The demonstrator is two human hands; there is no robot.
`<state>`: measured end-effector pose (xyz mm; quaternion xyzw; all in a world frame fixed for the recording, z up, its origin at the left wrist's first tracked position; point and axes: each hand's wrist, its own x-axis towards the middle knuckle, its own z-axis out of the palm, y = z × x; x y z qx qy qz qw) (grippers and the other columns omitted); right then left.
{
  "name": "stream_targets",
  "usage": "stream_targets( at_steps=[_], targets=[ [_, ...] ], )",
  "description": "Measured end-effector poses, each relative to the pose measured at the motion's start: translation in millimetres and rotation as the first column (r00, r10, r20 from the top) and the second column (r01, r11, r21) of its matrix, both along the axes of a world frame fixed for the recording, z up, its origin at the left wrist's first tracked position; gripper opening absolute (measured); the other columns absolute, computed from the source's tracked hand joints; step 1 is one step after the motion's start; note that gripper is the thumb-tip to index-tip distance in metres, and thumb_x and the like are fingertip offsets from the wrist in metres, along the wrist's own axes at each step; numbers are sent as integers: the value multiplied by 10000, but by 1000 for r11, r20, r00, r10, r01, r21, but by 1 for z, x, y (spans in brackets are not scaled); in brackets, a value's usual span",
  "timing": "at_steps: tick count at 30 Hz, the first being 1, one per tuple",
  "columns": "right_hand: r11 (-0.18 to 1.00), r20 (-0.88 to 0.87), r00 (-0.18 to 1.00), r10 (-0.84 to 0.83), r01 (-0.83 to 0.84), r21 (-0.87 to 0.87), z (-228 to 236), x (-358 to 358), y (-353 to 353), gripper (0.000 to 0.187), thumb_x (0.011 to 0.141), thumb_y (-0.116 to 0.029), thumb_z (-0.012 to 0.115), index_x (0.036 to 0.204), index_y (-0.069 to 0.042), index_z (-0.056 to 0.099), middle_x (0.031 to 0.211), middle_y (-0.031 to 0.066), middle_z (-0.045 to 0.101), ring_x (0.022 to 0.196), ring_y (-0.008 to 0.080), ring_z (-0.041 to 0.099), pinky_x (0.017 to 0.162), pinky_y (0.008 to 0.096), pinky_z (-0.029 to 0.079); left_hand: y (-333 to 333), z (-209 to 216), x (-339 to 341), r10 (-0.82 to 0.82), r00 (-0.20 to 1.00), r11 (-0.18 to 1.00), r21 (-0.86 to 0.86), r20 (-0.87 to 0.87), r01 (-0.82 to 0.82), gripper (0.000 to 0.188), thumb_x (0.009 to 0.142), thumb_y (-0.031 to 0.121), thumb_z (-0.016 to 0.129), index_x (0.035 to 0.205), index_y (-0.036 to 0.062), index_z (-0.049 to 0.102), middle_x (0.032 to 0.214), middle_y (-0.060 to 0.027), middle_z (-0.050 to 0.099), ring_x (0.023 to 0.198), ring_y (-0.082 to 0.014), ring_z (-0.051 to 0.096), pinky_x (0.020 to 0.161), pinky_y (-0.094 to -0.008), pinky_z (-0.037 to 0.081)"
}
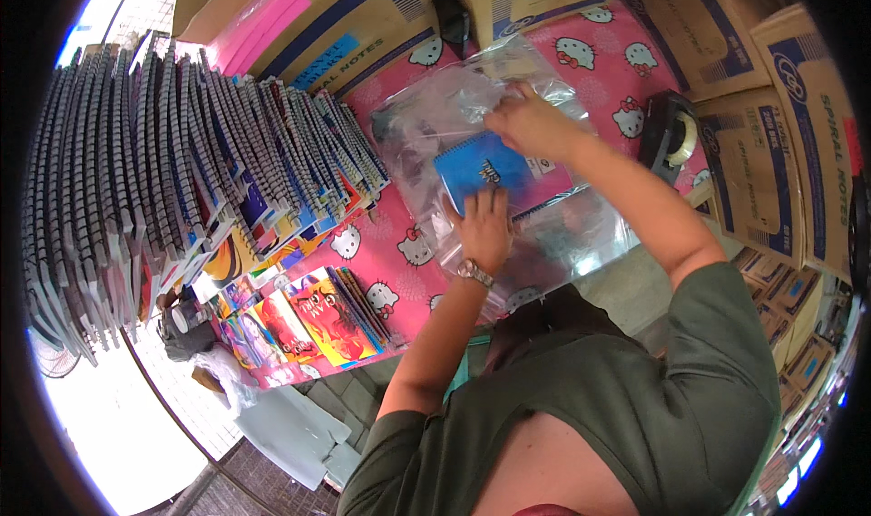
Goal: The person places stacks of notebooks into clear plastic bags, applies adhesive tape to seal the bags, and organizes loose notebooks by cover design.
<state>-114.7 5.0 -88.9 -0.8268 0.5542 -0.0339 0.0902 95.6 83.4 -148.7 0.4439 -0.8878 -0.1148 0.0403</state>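
Note:
A blue spiral notebook (472, 167) lies over a transparent plastic sheet or bag (413, 121) on the table. Part of a pink cover (553, 182) shows beside it on the right. My left hand (485, 230) rests on the notebook's near edge, fingers stretched out over its cover; a watch sits at that wrist. Above the notebook's far right corner, my right hand (526, 121) is closed, its fingers pinching the crumpled plastic. The exact fold between those fingertips is hidden.
Tall stacks of spiral notebooks (163, 153) fill the left side, with smaller colourful ones (327, 321) nearer me. A black tape dispenser (667, 139) stands at the right. Cardboard boxes (753, 171) line the back and right. A pink patterned cover (399, 285) lies over the table.

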Motion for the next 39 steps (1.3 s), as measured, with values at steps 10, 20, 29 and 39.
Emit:
stream_targets(
  at_steps=[10, 20, 29, 39],
  targets=[
    [871, 138, 970, -198, 239, -430, -44, 27, 82, 241, 820, -168, 517, 1045, -157, 604, 934, -17, 557, 933, 144, 543, 912, 382, 351, -123, 68, 12, -199, 888, 977, 19, 415, 210, 401, 736, 203, 660, 1129, 129, 629, 1027, -75, 643, 1043, -259, 594, 962, -583, 338],
    [759, 104, 979, -178, 203, -619, -57, 24, 90, 121, 797, -205, 533, 906, -204, 585, 1134, -42, 583, 1082, 138, 518, 905, 404, 358, -128, 44, -19, -380, 915, 918, 177, 133, 355, 154, 721, 164, 708, 854, 90, 689, 851, -125, 656, 804, -304, 650, 762, -440, 498],
    [777, 86, 973, -214, 223, -588, -61, 20, 86, 103, 809, -209, 531, 896, -190, 584, 1051, -57, 613, 1078, 121, 520, 912, 380, 358, -136, 50, -57, -364, 835, 919, -15, -412, 393, 215, 801, 198, 701, 950, 49, 659, 872, -160, 664, 822, -338, 643, 750, -398, 514],
    [864, 128, 979, -159, 200, -461, -62, 24, 86, 71, 807, -189, 536, 869, -160, 556, 941, -16, 609, 982, 140, 548, 923, 356, 370, -40, 84, -16, -191, 929, 972, -74, 316, 225, 618, 719, 247, 717, 1253, 9, 518, 1187, -177, 546, 1126, -355, 499, 966, -436, 428]
  ],
)
